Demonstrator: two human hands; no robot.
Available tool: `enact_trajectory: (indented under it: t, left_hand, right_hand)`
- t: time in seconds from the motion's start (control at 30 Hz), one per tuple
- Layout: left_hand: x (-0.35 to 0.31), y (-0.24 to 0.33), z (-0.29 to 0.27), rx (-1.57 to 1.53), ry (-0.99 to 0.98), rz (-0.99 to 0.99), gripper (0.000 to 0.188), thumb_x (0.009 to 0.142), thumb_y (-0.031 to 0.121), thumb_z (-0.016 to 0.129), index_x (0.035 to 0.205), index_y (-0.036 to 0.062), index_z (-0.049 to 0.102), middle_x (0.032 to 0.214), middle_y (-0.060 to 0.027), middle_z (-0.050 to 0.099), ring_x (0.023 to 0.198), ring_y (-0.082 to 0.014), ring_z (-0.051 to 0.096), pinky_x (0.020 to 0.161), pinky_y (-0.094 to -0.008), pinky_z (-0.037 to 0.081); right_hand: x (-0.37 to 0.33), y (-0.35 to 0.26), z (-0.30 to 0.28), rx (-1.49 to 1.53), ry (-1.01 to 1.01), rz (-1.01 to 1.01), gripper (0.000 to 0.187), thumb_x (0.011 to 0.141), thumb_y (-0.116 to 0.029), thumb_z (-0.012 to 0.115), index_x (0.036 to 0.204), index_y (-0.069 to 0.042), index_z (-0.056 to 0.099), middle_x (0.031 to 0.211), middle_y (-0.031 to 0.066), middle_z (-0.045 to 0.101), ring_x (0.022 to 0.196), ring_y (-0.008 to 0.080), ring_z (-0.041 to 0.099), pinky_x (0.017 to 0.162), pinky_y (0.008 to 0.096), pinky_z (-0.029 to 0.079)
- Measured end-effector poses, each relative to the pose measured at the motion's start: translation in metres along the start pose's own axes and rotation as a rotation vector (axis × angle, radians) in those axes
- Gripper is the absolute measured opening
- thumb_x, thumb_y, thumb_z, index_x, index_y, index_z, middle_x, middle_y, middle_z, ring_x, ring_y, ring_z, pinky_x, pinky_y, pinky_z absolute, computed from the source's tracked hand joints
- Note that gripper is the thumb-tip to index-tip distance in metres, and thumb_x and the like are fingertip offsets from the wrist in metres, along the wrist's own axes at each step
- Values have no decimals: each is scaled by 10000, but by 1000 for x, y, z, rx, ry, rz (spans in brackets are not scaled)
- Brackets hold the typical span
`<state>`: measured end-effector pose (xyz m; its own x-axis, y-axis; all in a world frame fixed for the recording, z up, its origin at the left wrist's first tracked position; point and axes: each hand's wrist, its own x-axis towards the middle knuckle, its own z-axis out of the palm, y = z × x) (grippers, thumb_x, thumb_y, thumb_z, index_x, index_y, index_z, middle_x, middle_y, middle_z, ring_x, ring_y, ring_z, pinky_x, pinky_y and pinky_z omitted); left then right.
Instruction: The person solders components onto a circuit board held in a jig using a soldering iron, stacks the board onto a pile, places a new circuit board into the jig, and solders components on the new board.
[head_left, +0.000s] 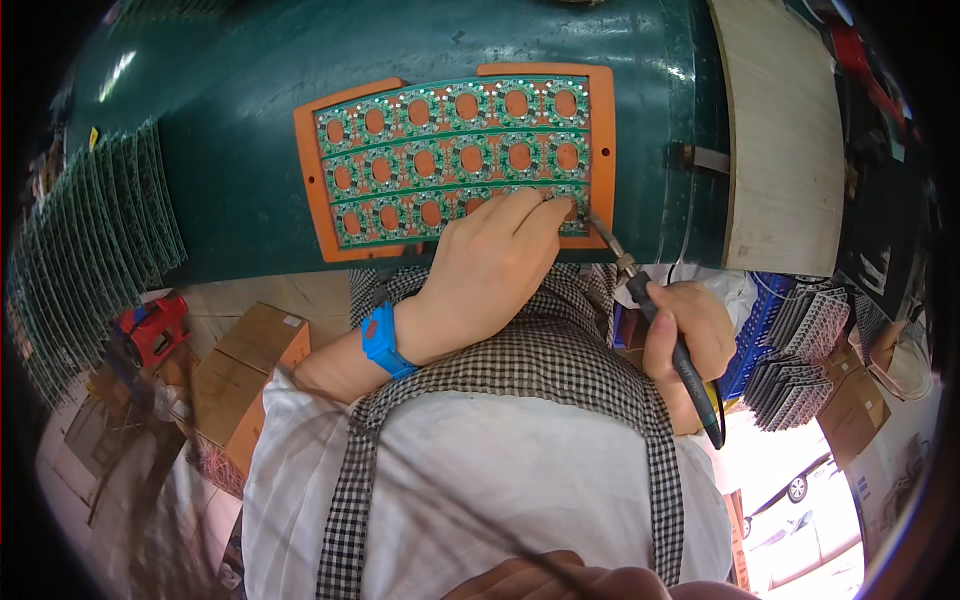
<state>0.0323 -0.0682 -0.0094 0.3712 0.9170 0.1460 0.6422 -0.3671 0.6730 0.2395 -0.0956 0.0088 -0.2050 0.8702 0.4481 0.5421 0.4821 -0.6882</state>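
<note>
A panel of green circuit boards (pixel 445 130) with rows of round cutouts lies in an orange holding frame (pixel 603 110) on the green work surface. My left hand (pixel 495 250), with a blue wristband (pixel 380 342), reaches over the panel's near right corner. Its fingers are bent and close together at the board; whatever they pinch is hidden. In my right hand (pixel 705 325) is a soldering iron (pixel 690 372), gripped like a pen. Its tip points up and left, meeting the panel's near right corner beside my left fingertips. Whether it touches a joint is too small to tell.
Many thin green board panels (pixel 100 230) stand in a row at the left. A pale board (pixel 785 140) borders the work surface on the right. Below are cardboard boxes (pixel 235 375), a red tool-like object (pixel 155 330), and stacked panels (pixel 795 370) beside a blue crate (pixel 757 335).
</note>
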Motion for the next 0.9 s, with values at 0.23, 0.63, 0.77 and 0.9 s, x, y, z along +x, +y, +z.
enact_trajectory:
  t: [0.23, 0.63, 0.77, 0.9]
  left_hand:
    - [-2, 2, 1, 42, -51, 5, 264, 743, 24, 605, 1007, 18, 603, 877, -75, 567, 726, -231, 611, 565, -321, 510]
    - [-13, -1, -7, -66, 94, -80, 143, 777, -21, 645, 907, 21, 602, 752, -95, 595, 601, -229, 591, 509, -309, 460]
    - [-10, -7, 1, -38, 117, -26, 157, 751, 25, 636, 900, 40, 590, 748, -67, 555, 627, -234, 589, 523, -334, 483]
    - [-11, -3, -11, 57, 49, -58, 166, 743, 53, 653, 908, 72, 644, 729, -46, 557, 627, -224, 582, 505, -332, 456]
  right_hand:
    - [0, -6, 1, -25, -2, 16, 94, 696, -15, 613, 762, 37, 654, 596, 118, 601, 486, 235, 584, 458, 294, 460]
    - [0, -8, 8, -2, -4, -33, 87, 710, -29, 618, 770, 26, 649, 609, 119, 605, 502, 241, 599, 467, 287, 476]
    - [0, -1, 11, 7, -14, -50, 83, 711, -20, 615, 767, 30, 647, 611, 115, 600, 493, 233, 591, 458, 281, 471]
    - [-1, -10, 9, 10, -5, -33, 85, 712, -12, 611, 782, 20, 647, 623, 109, 602, 513, 243, 595, 478, 296, 474]
